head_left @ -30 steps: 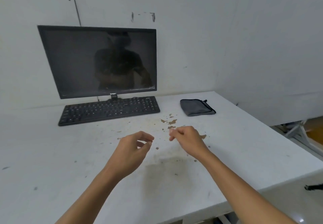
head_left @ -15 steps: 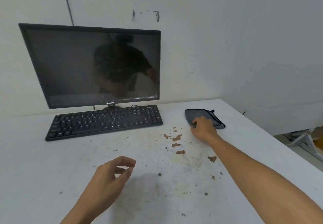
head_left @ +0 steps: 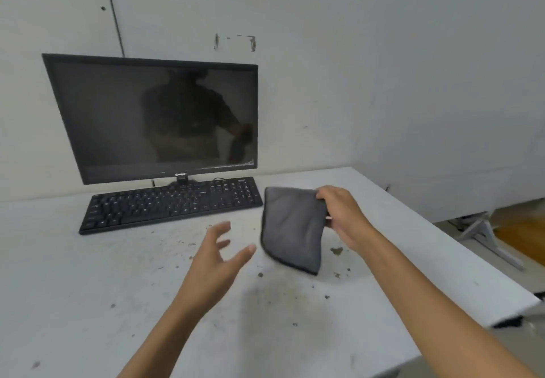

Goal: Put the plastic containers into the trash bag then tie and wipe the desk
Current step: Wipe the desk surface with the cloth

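The right hand (head_left: 342, 218) grips the grey cloth (head_left: 295, 230) at its right edge, thumb on top and fingers curled beneath. The cloth hangs folded above the right centre of the desk (head_left: 88, 304), just right of the keyboard (head_left: 171, 203). Whether its near corner touches the desk cannot be told. The left hand (head_left: 218, 259) holds nothing and hovers just left of the cloth, fingers spread wide.

Handling: the cloth appears light, soft and limp, and it droops from a single hold. Gather it into a pad under a flat palm before wiping. Brown flecks (head_left: 336, 250) lie scattered over the desk near and right of the cloth.

No plastic containers or trash bag are in view, so the step in hand is judged to be the wipe.
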{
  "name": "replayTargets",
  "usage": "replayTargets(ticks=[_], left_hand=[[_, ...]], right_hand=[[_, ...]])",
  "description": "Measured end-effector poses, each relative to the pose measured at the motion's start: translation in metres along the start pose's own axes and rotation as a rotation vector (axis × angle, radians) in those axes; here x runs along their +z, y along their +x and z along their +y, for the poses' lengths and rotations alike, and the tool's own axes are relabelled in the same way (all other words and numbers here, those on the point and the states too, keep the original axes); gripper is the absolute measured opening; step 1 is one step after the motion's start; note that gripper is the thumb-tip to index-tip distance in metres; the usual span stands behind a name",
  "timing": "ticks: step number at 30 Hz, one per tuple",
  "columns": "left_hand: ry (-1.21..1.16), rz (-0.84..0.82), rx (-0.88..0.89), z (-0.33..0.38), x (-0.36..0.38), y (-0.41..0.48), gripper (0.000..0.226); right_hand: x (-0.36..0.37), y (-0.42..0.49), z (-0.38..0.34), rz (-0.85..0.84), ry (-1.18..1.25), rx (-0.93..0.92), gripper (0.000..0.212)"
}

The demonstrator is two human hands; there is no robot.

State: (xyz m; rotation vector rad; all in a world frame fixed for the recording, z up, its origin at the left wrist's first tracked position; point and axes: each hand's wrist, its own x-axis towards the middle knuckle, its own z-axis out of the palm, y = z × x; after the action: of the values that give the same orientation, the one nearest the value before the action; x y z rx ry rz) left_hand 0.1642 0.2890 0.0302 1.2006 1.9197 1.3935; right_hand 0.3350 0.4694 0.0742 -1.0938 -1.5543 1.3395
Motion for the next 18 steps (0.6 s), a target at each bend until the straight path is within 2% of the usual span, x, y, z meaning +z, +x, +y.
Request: replayTargets(ticks=[3, 5, 8, 10, 12, 14, 16, 18], left_hand=[[-0.118, -0.064, -0.022, 0.007, -0.003, 0.002, 0.088], [-0.2, -0.172, -0.094, 0.005, -0.014, -0.002, 0.087], [-0.325, -0.339, -0.111, -0.008, -0.038, -0.026, 0.039], [-0.364, -0.363, -0.136, -0.012, -0.047, -0.037, 0.023], [-0.342, -0.27, -0.158, -0.027, -0.062, -0.043, 0.018], [-0.159, -0.113, -0.169, -0.043, -0.075, -0.044, 0.018], [0.144, 0.059, -0.125, -0.059, -0.083, -0.044, 0.026], [0.327, 0.156, -0.059, -0.071, -0.09, -0.045, 0.031]], right_hand=[[0.014, -0.053, -0.009, -0.186, 0.005, 0.076, 0.017], [0.026, -0.078, -0.01, -0.271, 0.086, 0.114, 0.018], [0.047, -0.104, -0.008, -0.295, 0.127, 0.18, 0.019], [0.052, -0.11, -0.005, -0.31, 0.083, 0.175, 0.019], [0.072, -0.112, 0.0, -0.324, 0.014, 0.182, 0.02], [0.092, -0.114, 0.012, -0.279, -0.221, 0.113, 0.02], [0.107, -0.12, 0.027, -0.201, -0.603, -0.125, 0.026], [0.116, -0.135, 0.04, -0.237, -0.773, -0.375, 0.04]])
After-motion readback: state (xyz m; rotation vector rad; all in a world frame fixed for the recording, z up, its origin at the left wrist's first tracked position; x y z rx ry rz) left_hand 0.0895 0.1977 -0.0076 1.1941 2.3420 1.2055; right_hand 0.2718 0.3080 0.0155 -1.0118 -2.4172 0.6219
